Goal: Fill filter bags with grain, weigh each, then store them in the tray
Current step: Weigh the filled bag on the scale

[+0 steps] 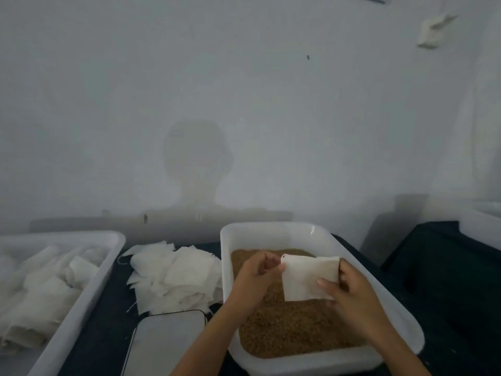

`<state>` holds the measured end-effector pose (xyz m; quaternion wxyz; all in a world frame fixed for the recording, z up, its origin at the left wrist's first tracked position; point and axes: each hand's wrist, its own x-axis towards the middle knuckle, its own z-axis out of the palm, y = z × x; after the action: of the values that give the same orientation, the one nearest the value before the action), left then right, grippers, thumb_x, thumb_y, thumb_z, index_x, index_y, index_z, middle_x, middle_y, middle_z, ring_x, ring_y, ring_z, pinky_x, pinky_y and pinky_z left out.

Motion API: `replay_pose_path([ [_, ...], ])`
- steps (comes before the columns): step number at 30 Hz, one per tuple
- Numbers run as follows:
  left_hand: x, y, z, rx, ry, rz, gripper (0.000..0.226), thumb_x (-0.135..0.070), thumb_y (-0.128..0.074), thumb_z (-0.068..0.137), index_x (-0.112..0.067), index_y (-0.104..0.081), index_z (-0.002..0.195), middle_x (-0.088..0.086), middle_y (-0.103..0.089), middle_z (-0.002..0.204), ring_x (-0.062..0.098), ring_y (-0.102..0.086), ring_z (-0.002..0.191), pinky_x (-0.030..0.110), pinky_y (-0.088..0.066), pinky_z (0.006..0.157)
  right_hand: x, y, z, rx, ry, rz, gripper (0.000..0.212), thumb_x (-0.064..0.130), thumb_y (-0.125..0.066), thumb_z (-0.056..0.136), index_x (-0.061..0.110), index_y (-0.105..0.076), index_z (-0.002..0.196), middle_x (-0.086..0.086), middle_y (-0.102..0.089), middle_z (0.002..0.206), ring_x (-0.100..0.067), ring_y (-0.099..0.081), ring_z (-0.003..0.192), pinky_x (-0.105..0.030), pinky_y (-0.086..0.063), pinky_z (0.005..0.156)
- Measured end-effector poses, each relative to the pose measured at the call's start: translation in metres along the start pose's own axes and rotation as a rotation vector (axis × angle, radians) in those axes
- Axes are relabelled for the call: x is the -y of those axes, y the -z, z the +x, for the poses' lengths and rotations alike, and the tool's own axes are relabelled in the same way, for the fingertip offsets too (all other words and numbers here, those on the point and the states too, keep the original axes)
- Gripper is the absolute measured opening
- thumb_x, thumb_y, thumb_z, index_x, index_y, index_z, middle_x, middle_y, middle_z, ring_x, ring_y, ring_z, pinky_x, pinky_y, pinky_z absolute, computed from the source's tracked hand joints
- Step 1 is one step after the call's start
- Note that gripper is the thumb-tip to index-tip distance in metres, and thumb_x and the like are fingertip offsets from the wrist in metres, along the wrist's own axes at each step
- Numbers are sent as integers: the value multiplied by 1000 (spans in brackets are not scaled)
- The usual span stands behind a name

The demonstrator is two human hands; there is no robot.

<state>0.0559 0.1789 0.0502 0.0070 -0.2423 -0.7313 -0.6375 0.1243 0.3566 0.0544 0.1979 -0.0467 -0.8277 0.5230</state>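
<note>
A flat white filter bag point(306, 278) is held over the brown grain point(287, 327) in a white tub point(271, 232). My right hand point(352, 297) grips the bag's right and lower edge. My left hand point(257, 275) pinches its upper left corner. The bag looks flat, and I cannot tell whether any grain is inside. To the left, a loose pile of empty filter bags point(176, 275) lies on the dark table. At the far left stands a white tray point(89, 291) holding several filled bags point(40, 294). A flat scale point(168, 340) sits in front of the pile.
A white wall rises right behind the table. Another white container point(482, 221) stands at the far right edge on a dark surface point(447, 267). A white box point(433, 31) is mounted high on the wall.
</note>
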Motion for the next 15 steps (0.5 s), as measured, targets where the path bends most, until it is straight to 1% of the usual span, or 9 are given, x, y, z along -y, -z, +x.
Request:
replay_pose_path([
  [2,4,-2,1,-4,10,28,2,-21,-61,89,-20,-61,88,-7,-61,85,-8,-55,70,5,-44,67,-2,5,0,22,25,-86,25,19,-65,84,38,-52,95,19,-59,97,-2,-58,90,-14,-52,58],
  [3,6,-2,1,2,11,47,4,-21,-61,89,-20,-60,85,-7,-61,84,-5,-55,71,8,-45,68,-2,7,0,34,36,-115,24,20,-65,84,37,-53,95,18,-60,96,-3,-59,90,-15,-53,62],
  [5,8,-4,1,31,12,70,12,-21,-61,89,-22,-58,78,-7,-60,80,3,-54,73,17,-46,73,-3,11,1,53,52,-160,20,20,-66,84,30,-56,99,14,-63,97,-4,-60,91,-16,-53,65],
  [6,8,-5,1,41,14,80,16,-20,-61,89,-23,-57,74,-8,-59,78,5,-54,74,20,-45,74,-3,12,1,61,60,-181,20,19,-66,85,27,-57,101,13,-63,97,-4,-60,91,-15,-52,65],
  [7,8,-6,1,45,15,88,19,-18,-61,89,-23,-56,72,-9,-58,77,5,-53,73,20,-45,73,-2,13,2,71,68,-201,19,19,-65,85,25,-57,101,12,-63,96,-4,-60,91,-14,-51,63],
  [11,9,-5,1,44,14,117,21,-18,-62,88,-24,-54,70,-13,-58,74,1,-51,69,15,-43,69,3,17,2,111,86,-249,17,18,-64,86,22,-58,101,6,-64,93,-7,-61,87,-16,-51,62],
  [13,10,-5,1,45,8,120,20,-19,-63,88,-23,-55,70,-13,-58,74,2,-52,69,18,-44,70,3,17,3,111,103,-269,15,19,-64,86,20,-58,100,5,-64,91,-8,-62,85,-16,-48,61],
  [15,11,-5,1,46,4,139,18,-20,-63,88,-23,-56,72,-12,-60,77,6,-55,74,24,-47,74,2,18,4,106,118,-302,14,20,-64,86,22,-57,98,8,-63,89,-5,-60,84,-14,-46,61],
])
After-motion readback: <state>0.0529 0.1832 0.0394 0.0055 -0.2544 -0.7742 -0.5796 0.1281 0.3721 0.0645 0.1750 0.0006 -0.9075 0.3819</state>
